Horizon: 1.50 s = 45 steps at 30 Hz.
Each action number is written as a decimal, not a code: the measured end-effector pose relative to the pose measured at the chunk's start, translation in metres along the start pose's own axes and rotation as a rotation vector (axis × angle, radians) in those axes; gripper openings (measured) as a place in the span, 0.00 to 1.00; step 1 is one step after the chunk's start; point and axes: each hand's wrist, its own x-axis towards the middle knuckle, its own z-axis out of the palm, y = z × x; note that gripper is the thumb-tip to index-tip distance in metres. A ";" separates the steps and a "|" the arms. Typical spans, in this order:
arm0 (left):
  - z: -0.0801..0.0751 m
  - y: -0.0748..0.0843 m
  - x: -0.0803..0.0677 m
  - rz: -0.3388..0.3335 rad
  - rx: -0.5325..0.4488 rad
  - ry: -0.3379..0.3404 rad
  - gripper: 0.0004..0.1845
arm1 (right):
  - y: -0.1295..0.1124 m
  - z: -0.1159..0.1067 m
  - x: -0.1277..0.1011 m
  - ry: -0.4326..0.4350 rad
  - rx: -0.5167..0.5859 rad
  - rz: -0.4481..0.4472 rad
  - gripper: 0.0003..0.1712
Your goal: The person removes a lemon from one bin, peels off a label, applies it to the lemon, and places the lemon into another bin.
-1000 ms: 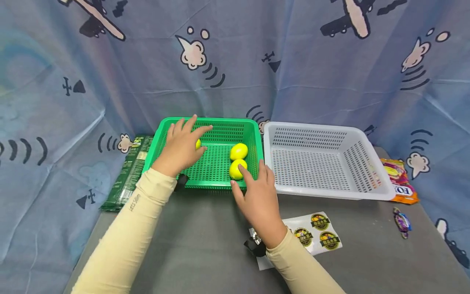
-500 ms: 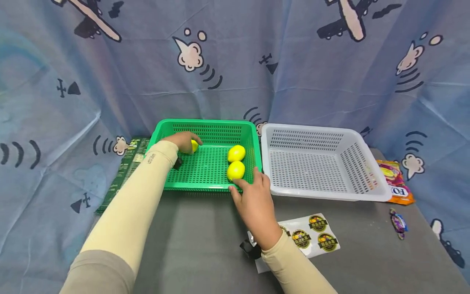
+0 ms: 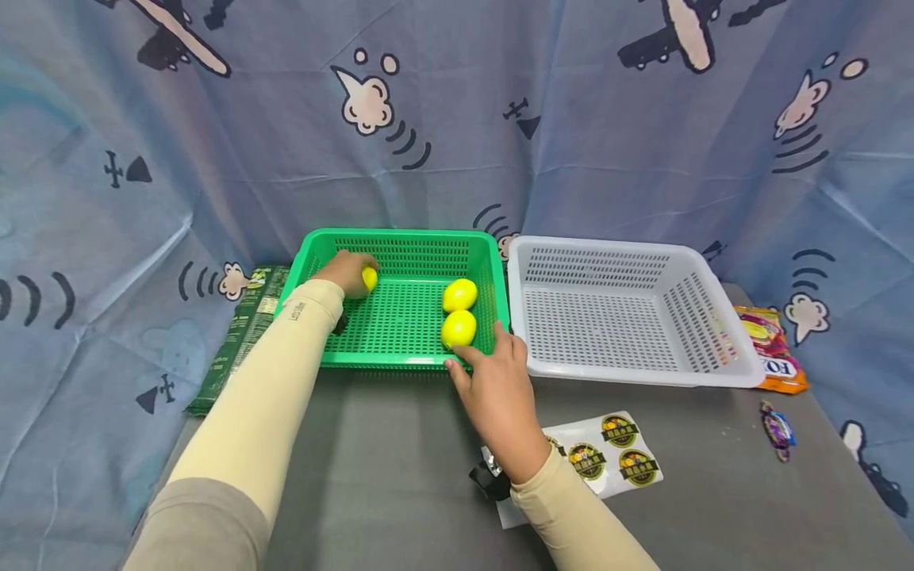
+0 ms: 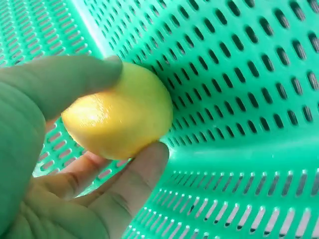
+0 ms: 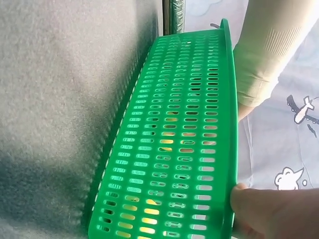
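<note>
A yellow lemon [image 4: 127, 112] is gripped by my left hand [image 3: 346, 274], at the left end of the green basket [image 3: 414, 365]. In the left wrist view the thumb lies over the lemon's top and fingers support it from below, close to the basket wall. My right hand [image 3: 497, 388] rests at the basket's front rim near the right corner. The right wrist view shows a fingertip touching that rim; the rest of this hand is partly out of view. Two more lemons, one farther back [image 3: 459, 295] and one nearer [image 3: 458, 329], lie near the right fingers.
A white basket [image 3: 635, 379] stands right of the green one. A green packet [image 3: 239, 341] lies at the left and an orange snack bag [image 3: 774, 349] at the right. A sticker sheet [image 3: 607, 456] lies partly under the right wrist; a purple-wrapped candy [image 3: 777, 431] is farther right.
My left hand has come down into the green basket, taken hold of the left lemon and shifted it slightly left. The right hand has drawn back slightly from the nearer lemon onto the rim.
</note>
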 end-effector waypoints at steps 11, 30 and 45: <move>-0.017 0.103 -0.103 0.217 -0.487 0.358 0.31 | 0.004 -0.004 0.003 0.003 -0.016 0.001 0.16; 0.162 0.107 -0.217 0.001 -0.536 0.350 0.30 | 0.006 -0.003 0.005 0.030 -0.034 -0.015 0.17; 0.189 0.159 -0.255 0.393 -0.320 0.589 0.20 | 0.047 -0.046 -0.019 -0.045 0.412 0.081 0.20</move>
